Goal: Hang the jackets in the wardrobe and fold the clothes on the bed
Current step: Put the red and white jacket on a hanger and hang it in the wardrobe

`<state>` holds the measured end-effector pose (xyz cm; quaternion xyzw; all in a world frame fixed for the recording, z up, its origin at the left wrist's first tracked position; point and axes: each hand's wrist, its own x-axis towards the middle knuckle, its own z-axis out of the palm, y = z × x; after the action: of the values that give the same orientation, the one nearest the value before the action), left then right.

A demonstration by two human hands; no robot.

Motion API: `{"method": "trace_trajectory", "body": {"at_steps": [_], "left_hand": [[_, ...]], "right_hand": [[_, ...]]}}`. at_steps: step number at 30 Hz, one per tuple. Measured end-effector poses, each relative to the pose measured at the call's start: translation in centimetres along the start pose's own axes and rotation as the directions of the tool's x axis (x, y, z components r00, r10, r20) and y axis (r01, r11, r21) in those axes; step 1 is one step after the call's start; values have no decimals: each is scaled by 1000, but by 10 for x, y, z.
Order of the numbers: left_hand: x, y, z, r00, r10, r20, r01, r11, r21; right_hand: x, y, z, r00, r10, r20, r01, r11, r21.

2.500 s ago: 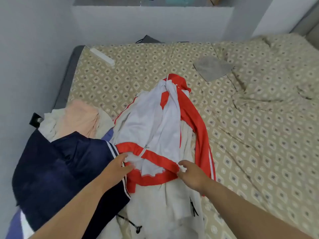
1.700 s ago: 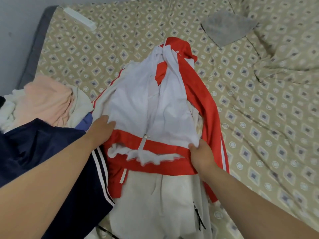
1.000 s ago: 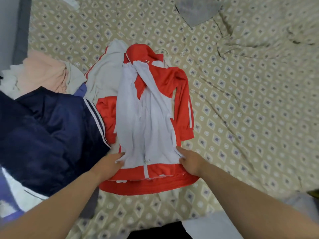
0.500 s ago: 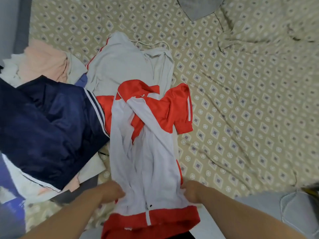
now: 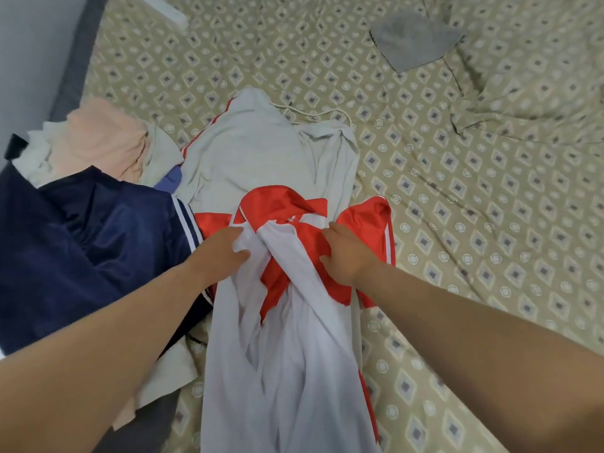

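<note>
Where left fingers [image 5: 228,236] and right fingers [image 5: 336,233] grip, the jacket [image 5: 294,341] bunches.

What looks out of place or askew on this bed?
The red and white jacket seems inside out, its white lining twisted into a bunch between the left hand and the right hand. Nothing looks torn or spilled.
</note>
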<state>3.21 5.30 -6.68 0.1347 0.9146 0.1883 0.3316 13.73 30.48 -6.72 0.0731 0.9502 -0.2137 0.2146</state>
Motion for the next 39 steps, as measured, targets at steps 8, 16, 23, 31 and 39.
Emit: {"method": "trace_trajectory", "body": {"at_steps": [8, 16, 23, 31, 39], "left_hand": [[38, -33, -7, 992, -72, 103, 64, 995, 74], [48, -27, 2, 999, 22, -24, -22, 999, 26], [64, 21, 11, 951, -300, -73, 178, 727, -663], [51, 140, 45, 977, 205, -58, -206, 841, -501], [78, 95, 43, 982, -7, -190, -47, 959, -280]], "right_hand": [[39, 62, -12, 947, 160, 279, -29, 907, -419], [-47, 176, -19, 725, 606, 326, -493, 788, -369], [-27, 145, -3, 867, 481, 129, -496, 860, 124], [18, 104, 14, 879, 477, -3, -425, 787, 448], [-1, 118, 8, 791, 610, 51, -467, 548, 694]]}}
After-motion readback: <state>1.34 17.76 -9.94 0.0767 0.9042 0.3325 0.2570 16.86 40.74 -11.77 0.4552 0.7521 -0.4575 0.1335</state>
